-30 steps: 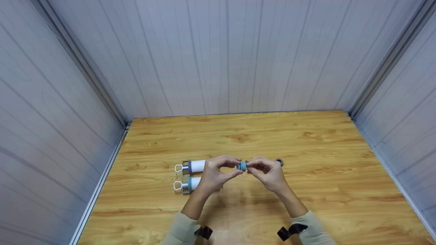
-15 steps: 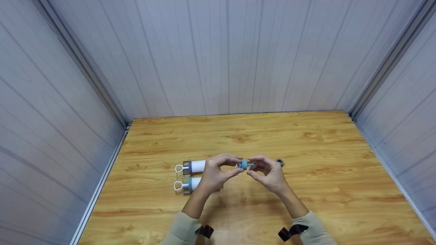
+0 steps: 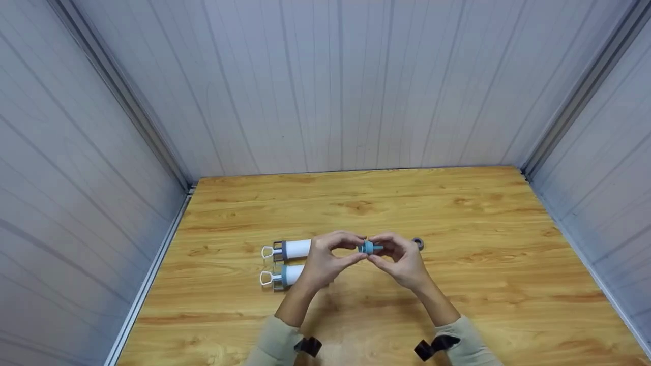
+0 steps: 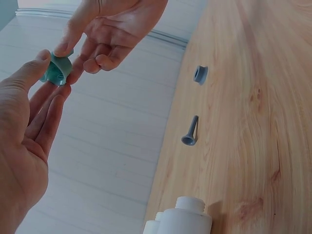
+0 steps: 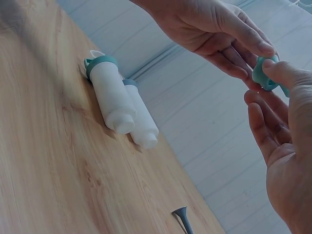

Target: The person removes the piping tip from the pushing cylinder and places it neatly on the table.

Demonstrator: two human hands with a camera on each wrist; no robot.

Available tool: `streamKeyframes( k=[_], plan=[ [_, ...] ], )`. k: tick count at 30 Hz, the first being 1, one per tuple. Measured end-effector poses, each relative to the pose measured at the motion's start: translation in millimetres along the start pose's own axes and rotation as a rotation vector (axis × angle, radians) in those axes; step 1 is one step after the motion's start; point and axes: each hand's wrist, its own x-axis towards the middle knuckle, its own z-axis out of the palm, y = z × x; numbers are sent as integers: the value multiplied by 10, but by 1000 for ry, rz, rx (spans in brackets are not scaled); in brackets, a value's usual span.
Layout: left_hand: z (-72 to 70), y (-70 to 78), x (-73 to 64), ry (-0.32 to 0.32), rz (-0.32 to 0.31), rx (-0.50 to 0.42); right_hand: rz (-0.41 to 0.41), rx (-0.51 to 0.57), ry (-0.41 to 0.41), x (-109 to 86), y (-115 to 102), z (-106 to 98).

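A small teal screw collar (image 3: 368, 247) with a thin nozzle stem pointing right is up between my two hands. My left hand (image 3: 325, 262) pinches it between thumb and fingertips from the left. From the right, my right hand (image 3: 402, 259) pinches it with thumb and fingertips, the stem lying within the curve of its fingers. In the left wrist view the hollow open end of the teal collar (image 4: 57, 72) shows. The right wrist view has the right thumb lying across the teal collar (image 5: 263, 75).
Two white bottles with looped handles lie left, one with a grey band (image 3: 297, 248), one with a teal band (image 3: 292, 274). A grey ring (image 3: 418, 243) lies beyond my right hand. A grey funnel-shaped nozzle (image 4: 191, 132) rests on the wooden table (image 3: 483, 284). Panel walls enclose the table.
My right fingers came off the collar's right end, baring the nozzle stem. Then my left hand carried the collar slightly right, and my right fingertips closed on it again. The bottles stayed put.
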Motion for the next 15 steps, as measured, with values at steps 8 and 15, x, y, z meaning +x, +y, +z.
streamKeyframes(
  k=[8,15],
  plan=[
    [-19,-4,-19,-2,-19,21,6,-11,3,-4,5,-21],
    [-37,-28,-31,4,-30,44,12,-45,7,3,-16,-36]
  ],
)
